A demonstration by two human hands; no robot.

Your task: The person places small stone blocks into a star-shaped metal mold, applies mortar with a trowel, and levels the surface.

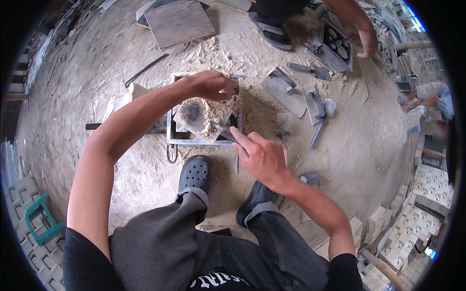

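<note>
Between my feet and the far boards stands a metal frame mould [204, 142], its rim dusty and grey. A pale plate [191, 116] with a dark reddish patch lies in it, and crumbly beige mix [206, 109] is heaped on and around the plate. My right hand [262, 157] is closed round a narrow, dark-handled trowel [225, 132], index finger stretched along it. The tool's tip meets the mix at the plate's edge. My left hand [213, 85] reaches over the frame's far right corner, its fingers bent down by the mix; anything they hold is hidden.
On the floor to the right lie a flat float [284, 92], a trowel [318, 72] and a hammer-like tool [318, 114]. Another person's hand [366, 41] is beside a dark mould [335, 46]. Boards [179, 22] lie at the far left; stacked pale blocks [407, 233] line the right.
</note>
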